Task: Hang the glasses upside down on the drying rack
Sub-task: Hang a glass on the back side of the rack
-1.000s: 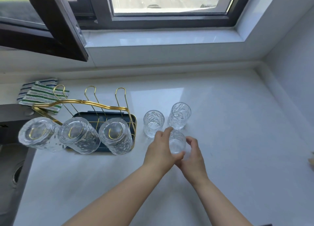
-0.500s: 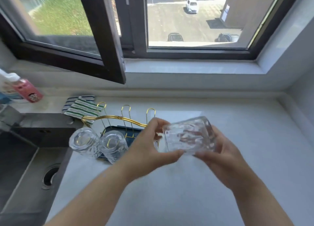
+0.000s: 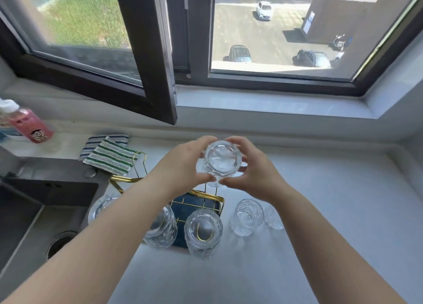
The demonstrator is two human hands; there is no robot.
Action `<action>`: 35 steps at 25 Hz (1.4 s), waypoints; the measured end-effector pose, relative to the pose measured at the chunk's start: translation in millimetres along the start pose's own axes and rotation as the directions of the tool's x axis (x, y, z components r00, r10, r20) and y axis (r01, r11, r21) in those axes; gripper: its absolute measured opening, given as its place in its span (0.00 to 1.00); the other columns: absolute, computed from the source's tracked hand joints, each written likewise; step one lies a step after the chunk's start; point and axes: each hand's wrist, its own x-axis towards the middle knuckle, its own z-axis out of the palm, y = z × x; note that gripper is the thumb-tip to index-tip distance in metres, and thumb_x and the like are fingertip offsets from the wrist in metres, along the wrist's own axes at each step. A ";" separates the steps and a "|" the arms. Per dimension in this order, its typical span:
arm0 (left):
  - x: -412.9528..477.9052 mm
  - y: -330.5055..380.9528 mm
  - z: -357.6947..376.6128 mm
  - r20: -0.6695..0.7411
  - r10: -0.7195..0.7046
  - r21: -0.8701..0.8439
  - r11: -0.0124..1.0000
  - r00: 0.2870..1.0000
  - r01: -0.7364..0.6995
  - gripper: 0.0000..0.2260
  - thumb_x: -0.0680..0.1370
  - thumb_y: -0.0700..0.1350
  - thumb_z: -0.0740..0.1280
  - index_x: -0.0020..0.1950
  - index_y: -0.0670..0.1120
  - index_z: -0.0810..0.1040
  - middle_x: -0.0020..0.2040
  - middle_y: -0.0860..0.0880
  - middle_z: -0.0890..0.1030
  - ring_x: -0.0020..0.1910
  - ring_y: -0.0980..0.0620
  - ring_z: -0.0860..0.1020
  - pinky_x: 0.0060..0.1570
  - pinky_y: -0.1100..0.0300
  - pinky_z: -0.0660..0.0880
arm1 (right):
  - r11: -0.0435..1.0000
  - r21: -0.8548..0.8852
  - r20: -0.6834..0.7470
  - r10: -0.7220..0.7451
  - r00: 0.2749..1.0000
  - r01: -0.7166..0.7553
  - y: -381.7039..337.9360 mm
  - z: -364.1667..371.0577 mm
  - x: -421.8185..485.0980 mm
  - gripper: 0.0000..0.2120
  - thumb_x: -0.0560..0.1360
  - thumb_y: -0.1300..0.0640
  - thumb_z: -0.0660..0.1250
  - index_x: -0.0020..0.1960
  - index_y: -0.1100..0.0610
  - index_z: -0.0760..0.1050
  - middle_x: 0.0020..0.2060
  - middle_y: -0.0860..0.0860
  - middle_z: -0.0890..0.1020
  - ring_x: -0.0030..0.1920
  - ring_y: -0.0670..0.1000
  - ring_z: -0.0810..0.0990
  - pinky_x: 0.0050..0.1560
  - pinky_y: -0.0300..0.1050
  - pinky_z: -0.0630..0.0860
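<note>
A clear ribbed glass (image 3: 221, 162) is held bottom-up between my left hand (image 3: 183, 166) and my right hand (image 3: 254, 168), above the back right of the gold wire drying rack (image 3: 206, 195) with its dark blue tray. Three glasses hang upside down on the rack's front prongs: one at the left (image 3: 100, 208) partly behind my left forearm, one in the middle (image 3: 161, 229), one at the right (image 3: 203, 230). Two upright glasses stand on the counter right of the rack, one (image 3: 246, 216) in plain sight, the other (image 3: 272, 218) partly hidden by my right forearm.
A dark sink (image 3: 34, 212) lies at the left. A striped cloth (image 3: 109, 157) sits behind the rack, and a pink bottle (image 3: 27, 124) stands at the far left. An open window sash (image 3: 128, 59) juts inward over the counter's back edge. The white counter (image 3: 332, 212) stretches to the right.
I lifted the glass off the counter, turned it from sideways to bottom-up, and carried it left and back over the rack. My head tilted up, showing more window.
</note>
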 end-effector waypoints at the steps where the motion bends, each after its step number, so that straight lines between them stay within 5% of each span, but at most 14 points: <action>1: 2.1 -5.8 3.3 0.017 -0.023 0.011 1.000 1.000 0.023 0.33 0.64 0.48 0.76 0.64 0.56 0.66 0.60 0.54 0.78 0.54 0.57 0.76 0.48 0.63 0.68 | 1.000 0.002 0.008 0.014 1.000 -0.014 5.5 4.1 2.8 0.34 0.58 0.62 0.78 0.56 0.41 0.68 0.52 0.40 0.78 0.53 0.48 0.79 0.54 0.54 0.79; 7: 17.6 -23.7 14.8 0.152 -0.149 0.147 0.981 0.977 0.127 0.24 0.62 0.45 0.75 0.55 0.49 0.72 0.51 0.48 0.81 0.50 0.47 0.77 0.48 0.49 0.75 | 0.993 -0.022 0.042 0.114 0.993 -0.113 32.6 28.9 14.4 0.36 0.59 0.60 0.78 0.61 0.43 0.66 0.52 0.42 0.76 0.56 0.49 0.77 0.55 0.53 0.79; 15: 26.9 -19.8 20.3 0.253 -0.192 0.227 0.965 0.948 0.134 0.21 0.62 0.46 0.76 0.52 0.47 0.73 0.49 0.48 0.81 0.49 0.47 0.77 0.48 0.48 0.75 | 0.985 -0.037 0.065 0.169 0.984 -0.167 47.0 32.2 14.1 0.37 0.59 0.60 0.78 0.61 0.44 0.65 0.53 0.40 0.74 0.54 0.48 0.76 0.56 0.51 0.78; 19: 27.1 -17.4 20.5 0.264 -0.214 0.243 0.958 0.941 0.150 0.25 0.63 0.46 0.76 0.56 0.47 0.72 0.53 0.47 0.80 0.51 0.46 0.76 0.51 0.48 0.75 | 0.985 -0.055 0.071 0.168 0.983 -0.165 50.2 34.0 14.1 0.40 0.60 0.58 0.78 0.65 0.44 0.61 0.60 0.46 0.74 0.58 0.50 0.74 0.60 0.53 0.75; 23: 21.5 -11.1 24.1 0.265 -0.233 0.277 0.948 0.936 0.158 0.38 0.66 0.51 0.74 0.70 0.49 0.58 0.69 0.47 0.69 0.65 0.47 0.68 0.61 0.53 0.67 | 0.978 -0.098 0.076 0.190 0.979 -0.183 52.5 25.5 3.6 0.45 0.63 0.57 0.78 0.71 0.45 0.55 0.68 0.49 0.67 0.63 0.48 0.69 0.64 0.48 0.71; 27: 7.1 10.2 28.7 0.144 -0.147 0.204 0.972 0.979 0.116 0.38 0.68 0.51 0.73 0.71 0.51 0.56 0.72 0.50 0.63 0.69 0.49 0.62 0.64 0.57 0.61 | 0.984 -0.023 -0.110 0.173 0.979 -0.176 64.2 3.8 -38.8 0.36 0.66 0.59 0.75 0.67 0.45 0.61 0.63 0.45 0.70 0.62 0.41 0.69 0.62 0.36 0.68; 30: -13.3 35.7 44.4 -0.059 0.029 0.060 0.998 0.998 -0.025 0.32 0.70 0.48 0.71 0.70 0.50 0.60 0.69 0.52 0.66 0.67 0.54 0.62 0.61 0.69 0.54 | 0.976 0.089 -0.233 0.216 0.948 -0.201 82.4 7.9 -86.1 0.33 0.65 0.61 0.75 0.62 0.41 0.63 0.62 0.40 0.71 0.62 0.35 0.68 0.61 0.28 0.66; 33: -50.0 76.2 88.4 -0.108 0.065 -0.322 0.942 0.992 -0.097 0.28 0.70 0.44 0.69 0.67 0.51 0.64 0.63 0.55 0.70 0.62 0.64 0.64 0.58 0.80 0.54 | 0.952 0.149 -0.246 0.297 0.923 -0.267 103.9 23.7 -119.6 0.35 0.64 0.59 0.75 0.63 0.42 0.61 0.63 0.39 0.69 0.63 0.36 0.67 0.64 0.34 0.64; 35: -77.8 91.9 131.2 -0.015 0.014 -0.468 0.883 1.000 -0.019 0.30 0.71 0.45 0.67 0.68 0.56 0.57 0.64 0.58 0.66 0.65 0.67 0.61 0.63 0.75 0.55 | 0.935 0.167 -0.216 0.344 0.914 -0.313 116.8 28.7 -129.9 0.37 0.63 0.58 0.74 0.66 0.44 0.60 0.66 0.42 0.68 0.65 0.41 0.68 0.66 0.40 0.64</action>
